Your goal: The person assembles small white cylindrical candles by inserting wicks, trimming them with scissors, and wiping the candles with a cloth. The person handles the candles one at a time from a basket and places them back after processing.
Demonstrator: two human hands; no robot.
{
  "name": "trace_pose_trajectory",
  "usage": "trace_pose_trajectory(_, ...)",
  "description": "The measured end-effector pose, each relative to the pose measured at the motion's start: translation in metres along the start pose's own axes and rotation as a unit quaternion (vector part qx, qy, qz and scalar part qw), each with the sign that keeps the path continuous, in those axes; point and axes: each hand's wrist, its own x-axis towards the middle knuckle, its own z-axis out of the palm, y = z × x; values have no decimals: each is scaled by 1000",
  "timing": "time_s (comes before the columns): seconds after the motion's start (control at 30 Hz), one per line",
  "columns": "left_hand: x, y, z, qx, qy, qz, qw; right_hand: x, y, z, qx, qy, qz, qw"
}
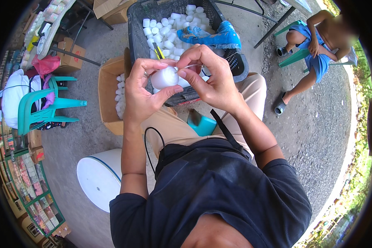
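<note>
My left hand (146, 82) is closed around a white roll of thread (164, 77), thumb below and index finger above. A thin white strand (190, 66) runs off the roll's right end, and my right hand (208, 78) pinches it between thumb and index finger. Just beyond my hands is a black plastic crate (137, 39) holding many similar white rolls (168, 44). A yellow-and-black tool (158, 51), perhaps thread snips, stands among them, partly hidden by my left hand. Across the crate's right side lies a blue patterned cloth (213, 36).
Left of the crate stands an open cardboard box (107, 91) with more white rolls. A white round container (97, 180) lies near my left side. Green plastic chairs (45, 101) stand at left, one loaded with cloth. Another person (314, 49) sits at the far right.
</note>
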Motion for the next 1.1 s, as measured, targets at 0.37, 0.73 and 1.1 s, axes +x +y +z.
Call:
trace_pose_trajectory(0.37, -2, -4, -12, 23, 9, 4, 1000, -7, 2, -6, -65, -28, 29, 997)
trace_pose_trajectory(0.73, -3, -5, -13, -2, 23, 6, 1000, -2, -9, 1, -81, 6, 4, 997)
trace_pose_trajectory(1.1, -6, -27, -1, -184, 112, -18, 976, -9, 1, 5, -134, 1, 15, 991)
